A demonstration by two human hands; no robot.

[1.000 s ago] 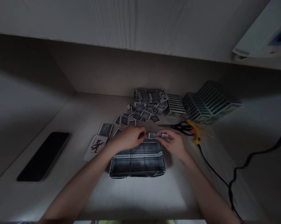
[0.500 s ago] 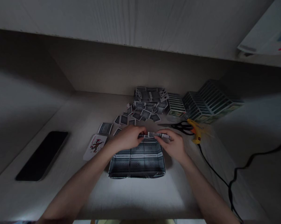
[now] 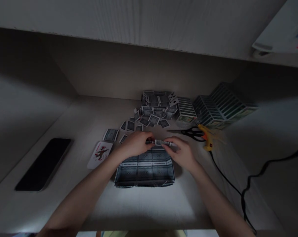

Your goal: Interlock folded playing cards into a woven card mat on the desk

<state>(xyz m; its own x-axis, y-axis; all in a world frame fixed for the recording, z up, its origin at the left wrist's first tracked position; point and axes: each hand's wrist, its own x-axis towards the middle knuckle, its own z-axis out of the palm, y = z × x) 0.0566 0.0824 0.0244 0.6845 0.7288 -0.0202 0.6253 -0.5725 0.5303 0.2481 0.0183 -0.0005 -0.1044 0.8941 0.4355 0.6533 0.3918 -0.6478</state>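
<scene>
A shallow tray built of playing cards (image 3: 144, 171), backs showing, lies in front of me on the desk. At its far edge a narrow folded playing-card strip (image 3: 161, 142) runs between my hands. My left hand (image 3: 139, 143) pinches the strip's left end, its fingertips partly hiding it. From the other side my right hand (image 3: 181, 151) grips the strip between thumb and fingers. Whether the strip is joined to the tray I cannot tell. Left of my forearm lie a joker card (image 3: 100, 154) and a face-down card stack (image 3: 110, 135).
Cut card pieces (image 3: 144, 122) are scattered beyond my hands, before a card box (image 3: 157, 100). Black scissors (image 3: 193, 133) and a yellow glue gun (image 3: 208, 140) with a trailing cord lie right. Card-built stepped racks (image 3: 230, 105) stand behind. A phone (image 3: 44, 164) rests left. A shelf (image 3: 139, 26) overhangs.
Both hands stay at the tray's far edge, with the right hand slightly further left along the strip. The whole view has shifted a little.
</scene>
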